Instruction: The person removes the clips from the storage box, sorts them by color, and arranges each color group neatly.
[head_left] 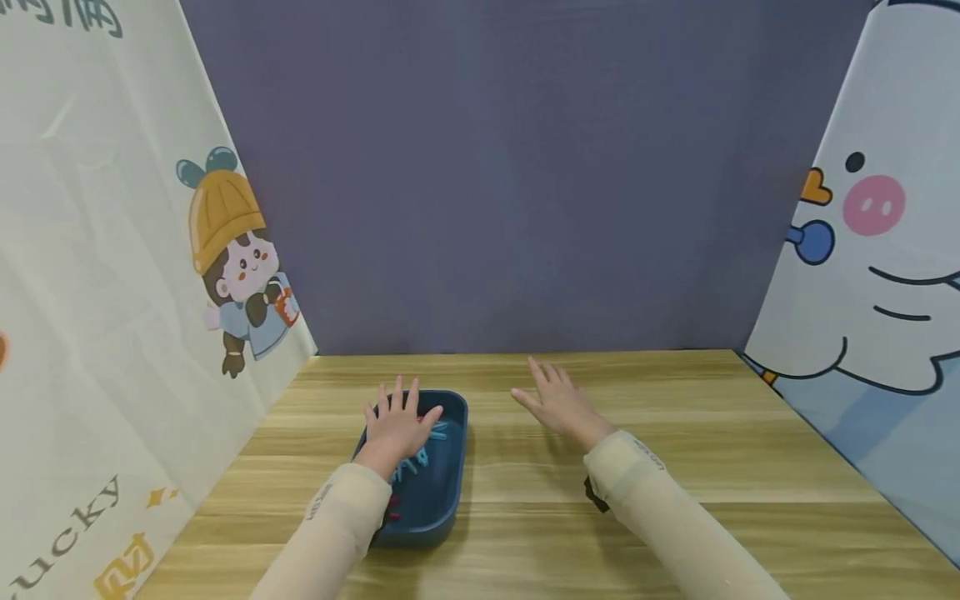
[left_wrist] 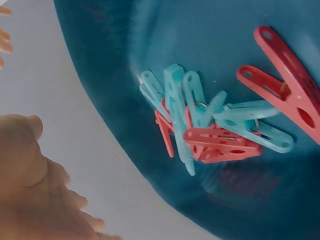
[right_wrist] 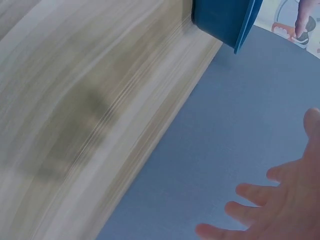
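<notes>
A dark blue bin (head_left: 447,492) stands on the table, left of the middle. Inside it lie red clothespins (left_wrist: 225,145) and light blue clothespins (left_wrist: 255,131), several of each, in a loose pile. One red clothespin (left_wrist: 295,82) lies apart from the pile. Over the bin hovers my left hand (head_left: 396,429), fingers spread and holding nothing; it hides part of the contents in the head view. My right hand (head_left: 562,406) is held above the table to the right of the bin, with straight fingers and nothing in it.
The wood-grain table (head_left: 675,417) meets a plain grey-purple backdrop (head_left: 525,183) at its far edge. Printed cloth panels stand at the left (head_left: 112,250) and right (head_left: 885,333). A small dark object (head_left: 596,495) shows under the right sleeve.
</notes>
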